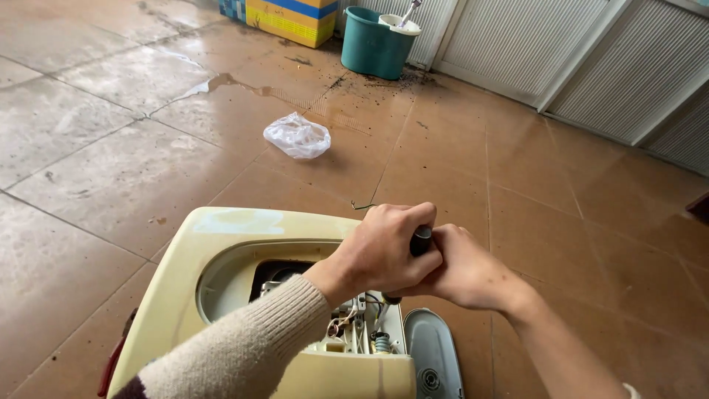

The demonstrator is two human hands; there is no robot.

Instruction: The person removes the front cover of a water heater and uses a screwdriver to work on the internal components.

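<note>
Left hand (384, 247): closed in a fist around the dark handle (421, 240) of a tool, knuckles up, wrist bent down; forearm in a beige ribbed knit sleeve (244, 347) rising from the lower left.

Right hand (465, 270): bare forearm coming in from the lower right, fingers wrapped shut over the same handle and pressed against the left hand. Both hands touch each other above the machine.

Tool handle: dark, rounded, only a small part visible between the two fists; its lower end points down into the open housing. The tip is hidden.

Appliance (199, 273): cream-yellow plastic casing with a rounded opening, standing on the floor directly below the hands. Inside, wires, a small spring and white plastic fittings (362, 332) are exposed. A grey oval cover (432, 355) lies at its right edge. A red part (111, 366) shows at its lower left side.

Floor (576, 222): large brown glazed tiles, wet patch and dirt towards the far wall.

Plastic bag (298, 137): crumpled, clear-white, lying on the tiles well beyond the appliance.

Bucket (375, 41): teal, round, by the far wall, with a white insert and a pale handle standing in it.

Carton (292, 18): yellow box with a blue band, left of the bucket, printing too small to make out.

Wall panels (569, 52): white ribbed shutters along the back.
</note>
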